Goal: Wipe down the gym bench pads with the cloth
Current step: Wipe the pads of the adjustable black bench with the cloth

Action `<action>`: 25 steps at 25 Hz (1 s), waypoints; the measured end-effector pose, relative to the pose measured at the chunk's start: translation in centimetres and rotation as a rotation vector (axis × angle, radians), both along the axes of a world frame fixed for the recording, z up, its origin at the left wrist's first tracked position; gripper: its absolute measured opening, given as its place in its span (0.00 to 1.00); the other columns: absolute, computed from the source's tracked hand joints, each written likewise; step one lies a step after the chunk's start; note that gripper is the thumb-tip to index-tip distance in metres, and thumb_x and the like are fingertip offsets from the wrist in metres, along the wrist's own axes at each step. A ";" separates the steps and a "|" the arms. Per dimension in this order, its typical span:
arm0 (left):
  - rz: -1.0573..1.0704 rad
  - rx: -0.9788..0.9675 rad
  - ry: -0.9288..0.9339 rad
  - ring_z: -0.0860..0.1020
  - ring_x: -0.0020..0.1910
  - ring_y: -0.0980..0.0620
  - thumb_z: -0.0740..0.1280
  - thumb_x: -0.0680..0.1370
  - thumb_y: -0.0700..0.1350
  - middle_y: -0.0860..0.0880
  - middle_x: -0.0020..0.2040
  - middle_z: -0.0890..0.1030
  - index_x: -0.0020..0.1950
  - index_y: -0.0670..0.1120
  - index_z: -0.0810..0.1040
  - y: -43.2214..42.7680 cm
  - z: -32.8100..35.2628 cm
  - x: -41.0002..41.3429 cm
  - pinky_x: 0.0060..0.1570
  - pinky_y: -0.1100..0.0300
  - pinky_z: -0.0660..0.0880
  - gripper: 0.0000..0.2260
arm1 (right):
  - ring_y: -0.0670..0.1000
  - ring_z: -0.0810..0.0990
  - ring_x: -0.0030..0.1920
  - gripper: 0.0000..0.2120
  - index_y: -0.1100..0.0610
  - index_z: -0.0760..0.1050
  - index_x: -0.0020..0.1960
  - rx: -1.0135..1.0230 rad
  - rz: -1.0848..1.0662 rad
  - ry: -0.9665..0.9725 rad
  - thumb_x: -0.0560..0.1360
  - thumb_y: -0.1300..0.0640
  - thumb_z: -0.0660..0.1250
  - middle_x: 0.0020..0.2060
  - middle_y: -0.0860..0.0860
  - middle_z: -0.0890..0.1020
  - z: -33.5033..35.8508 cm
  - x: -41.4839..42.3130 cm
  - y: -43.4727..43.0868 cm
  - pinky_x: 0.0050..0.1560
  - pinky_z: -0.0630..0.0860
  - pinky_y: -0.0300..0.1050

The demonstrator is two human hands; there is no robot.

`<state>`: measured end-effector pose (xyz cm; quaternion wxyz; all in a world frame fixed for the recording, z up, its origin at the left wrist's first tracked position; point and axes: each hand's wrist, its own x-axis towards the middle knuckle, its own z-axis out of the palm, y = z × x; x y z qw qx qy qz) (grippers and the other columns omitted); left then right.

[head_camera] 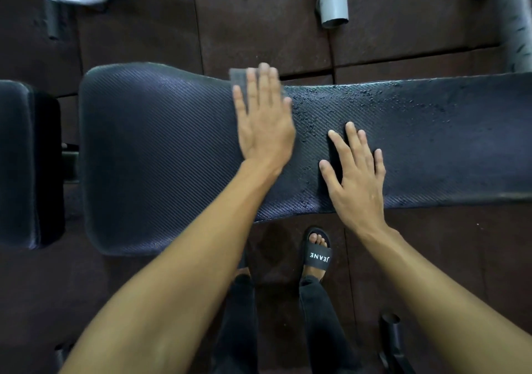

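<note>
While left hand point(263, 126) presses cloth point(239, 78) flat on bench pad point(161, 157), right hand point(355, 172) rests splayed alongside.

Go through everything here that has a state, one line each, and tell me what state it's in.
Long bench pad: dry-looking on its left part, beaded with droplets on its right.
Cloth: grey, pressed flat at the pad's far edge, mostly covered.
Left hand: flat, fingers spread, on the cloth.
Right hand: open, palm down on the wet part, holding nothing.
Second pad: apart at left, untouched.
</note>
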<state>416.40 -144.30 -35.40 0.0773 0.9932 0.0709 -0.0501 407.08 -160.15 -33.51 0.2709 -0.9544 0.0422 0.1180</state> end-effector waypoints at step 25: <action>0.070 -0.077 -0.086 0.50 0.80 0.49 0.49 0.85 0.45 0.49 0.81 0.55 0.80 0.46 0.56 10.2 0.4 -7.3 0.79 0.46 0.46 0.22 | 0.53 0.56 0.79 0.24 0.47 0.56 0.80 -0.315 0.354 -0.274 0.85 0.49 0.54 0.79 0.50 0.59 -1.3 -6.3 7.3 0.76 0.61 0.56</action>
